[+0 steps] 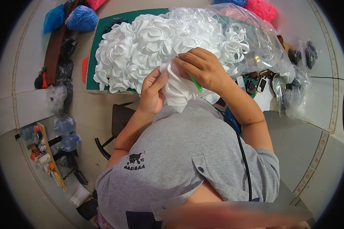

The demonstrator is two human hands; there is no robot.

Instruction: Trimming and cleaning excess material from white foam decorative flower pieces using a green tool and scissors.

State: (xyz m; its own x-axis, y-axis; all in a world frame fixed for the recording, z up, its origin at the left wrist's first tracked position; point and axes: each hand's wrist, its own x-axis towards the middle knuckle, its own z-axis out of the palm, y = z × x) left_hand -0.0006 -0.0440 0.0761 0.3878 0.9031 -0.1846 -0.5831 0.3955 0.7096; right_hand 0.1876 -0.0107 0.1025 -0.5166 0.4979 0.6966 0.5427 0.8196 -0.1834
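Both hands busy on one white ruffled piece
So the left hand (153, 89) is gripping the left edge of the white ruffled piece (176, 89), thumb up front, while the right hand (206, 70) is curling over its top, knuckles up, fingers closing around a green tool (195, 83) that's poking out underneath; can't really tell what those fingertips are pinching. Both elbows are bending, and the piece is hanging just in front of the white ruffle pile (153, 38).
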